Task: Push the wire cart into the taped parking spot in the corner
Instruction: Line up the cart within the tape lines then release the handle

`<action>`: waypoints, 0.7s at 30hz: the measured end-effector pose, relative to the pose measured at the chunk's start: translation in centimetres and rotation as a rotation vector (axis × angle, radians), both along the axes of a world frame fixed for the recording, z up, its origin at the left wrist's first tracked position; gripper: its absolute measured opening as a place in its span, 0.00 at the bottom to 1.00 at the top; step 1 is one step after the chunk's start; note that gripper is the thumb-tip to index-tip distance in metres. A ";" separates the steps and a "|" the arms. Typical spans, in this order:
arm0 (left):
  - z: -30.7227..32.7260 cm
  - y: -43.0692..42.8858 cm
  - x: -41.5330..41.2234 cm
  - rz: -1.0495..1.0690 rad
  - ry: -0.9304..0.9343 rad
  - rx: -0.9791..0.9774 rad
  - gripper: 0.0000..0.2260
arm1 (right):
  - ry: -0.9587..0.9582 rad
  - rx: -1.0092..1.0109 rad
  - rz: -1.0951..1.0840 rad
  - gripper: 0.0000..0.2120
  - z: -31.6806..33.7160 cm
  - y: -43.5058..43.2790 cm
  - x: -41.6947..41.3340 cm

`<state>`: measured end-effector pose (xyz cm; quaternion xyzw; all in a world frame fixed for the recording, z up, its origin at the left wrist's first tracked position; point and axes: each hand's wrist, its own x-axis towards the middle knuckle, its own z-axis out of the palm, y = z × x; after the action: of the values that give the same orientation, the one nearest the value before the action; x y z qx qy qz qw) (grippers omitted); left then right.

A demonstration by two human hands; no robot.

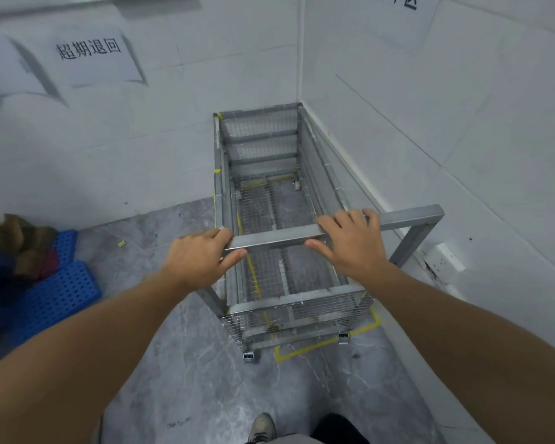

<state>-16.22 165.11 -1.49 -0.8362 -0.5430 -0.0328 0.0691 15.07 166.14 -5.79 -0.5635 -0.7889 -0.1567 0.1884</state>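
Grey floor (180, 363), white corner walls. Cart (263, 145) nose-in at corner, near-left wheel (249, 356) outside yellow tape (314, 346). Left hand (202, 259), right hand (350, 243) both grasping handle (276, 239). Blue pallets (58, 293) left, well apart. Far tape only partly visible through mesh.

Left grip (202, 257) and right grip (350, 241) clasp the wire cart's (293, 301) handle bar (274, 237); cart sits in the corner over yellow tape (314, 346)

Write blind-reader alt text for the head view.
A left hand and right hand hold the handle bar of an empty wire cart in a white-walled corner, its left side outside the yellow floor tape. Blue pallets lie left.
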 end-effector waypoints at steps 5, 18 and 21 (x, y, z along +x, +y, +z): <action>-0.1 0.0 1.0 0.082 -0.015 -0.015 0.26 | 0.036 -0.036 0.010 0.25 0.5 0.3 1.3; 0.6 -0.8 3.2 0.137 -0.023 -0.022 0.20 | 0.005 -0.096 0.039 0.24 0.6 1.0 2.3; 0.3 -0.6 3.1 0.113 -0.014 -0.026 0.24 | 0.005 -0.107 0.042 0.23 0.7 0.9 2.7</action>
<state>-13.14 164.47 -1.23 -0.8047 -0.5904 -0.0278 0.0562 17.75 167.05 -5.10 -0.5567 -0.8073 -0.1087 0.1631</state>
